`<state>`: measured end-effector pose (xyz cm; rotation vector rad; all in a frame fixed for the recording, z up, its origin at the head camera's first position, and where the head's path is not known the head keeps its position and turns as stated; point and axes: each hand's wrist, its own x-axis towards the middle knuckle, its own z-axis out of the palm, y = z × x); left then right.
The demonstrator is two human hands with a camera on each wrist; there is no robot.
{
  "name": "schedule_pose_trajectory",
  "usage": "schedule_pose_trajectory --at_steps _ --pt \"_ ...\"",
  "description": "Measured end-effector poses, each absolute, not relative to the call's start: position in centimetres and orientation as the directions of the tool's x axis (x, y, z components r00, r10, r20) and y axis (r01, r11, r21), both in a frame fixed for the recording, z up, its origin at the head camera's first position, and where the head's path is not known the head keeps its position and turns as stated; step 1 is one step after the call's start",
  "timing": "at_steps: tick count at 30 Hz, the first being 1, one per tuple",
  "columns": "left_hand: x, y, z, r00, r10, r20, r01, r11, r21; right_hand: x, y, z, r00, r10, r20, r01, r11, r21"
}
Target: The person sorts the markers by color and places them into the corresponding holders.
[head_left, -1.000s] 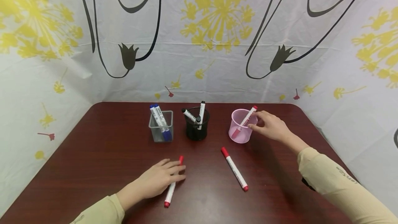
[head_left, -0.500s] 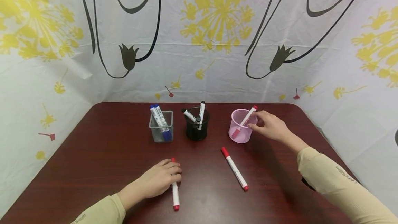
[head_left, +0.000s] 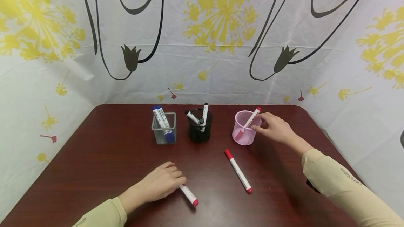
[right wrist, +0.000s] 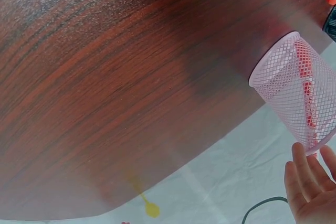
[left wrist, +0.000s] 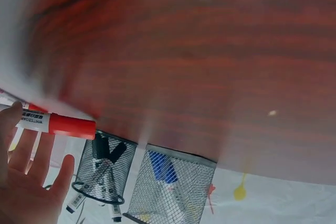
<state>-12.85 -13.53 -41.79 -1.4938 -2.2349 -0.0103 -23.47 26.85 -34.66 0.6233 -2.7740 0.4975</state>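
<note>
My left hand (head_left: 161, 182) grips a red whiteboard marker (head_left: 189, 195) low over the table. Its white barrel points forward-right, and in the left wrist view the red cap (left wrist: 72, 126) sticks out past the fingers. At the back right, my right hand (head_left: 276, 127) holds the rim of a pink mesh pen cup (head_left: 247, 139), thumb at the front side and fingers behind. Inside this cup leans another red marker (head_left: 251, 117), cap up. A third red marker (head_left: 240, 174) lies diagonally on the table between the two hands.
A black mesh cup (head_left: 200, 136) with several black markers stands at the back middle. To its left is a grey square mesh holder (head_left: 156, 136) with two blue markers. The dark wooden table (head_left: 94, 157) ends at a patterned white cloth (head_left: 221, 80).
The marker in my left hand has turned, its near end swinging right and rising a little off the table. My fingers have closed more around it. The right hand has stayed at the pink cup.
</note>
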Motion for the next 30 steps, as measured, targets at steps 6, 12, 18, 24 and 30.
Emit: schedule_pose_trajectory --at_steps 6,12,18,24,30 --pt "-12.9 -12.9 -40.8 -0.27 0.858 0.437 0.91 0.376 -0.175 -23.5 26.9 -34.8 -0.873 -0.37 0.319 -0.456 0.852 -0.259" --pt "-12.9 -11.9 -39.6 -0.272 0.829 0.489 0.947 0.32 -0.016 -23.6 27.0 -34.8 -0.876 -0.365 0.316 -0.451 0.851 -0.267" --pt "-12.5 -10.7 -38.6 -0.317 0.814 0.487 0.948 0.289 0.134 -23.5 26.9 -34.7 -0.88 -0.36 0.308 -0.445 0.852 -0.275" --pt "-12.0 -9.6 -37.5 -0.426 0.789 0.443 0.895 0.295 0.334 -23.6 26.9 -34.7 -0.878 -0.365 0.309 -0.449 0.851 -0.273" --pt "-12.0 -8.8 -36.5 -0.502 0.787 0.359 0.802 0.268 0.534 -23.6 26.8 -34.6 -0.88 -0.365 0.305 -0.448 0.852 -0.273"
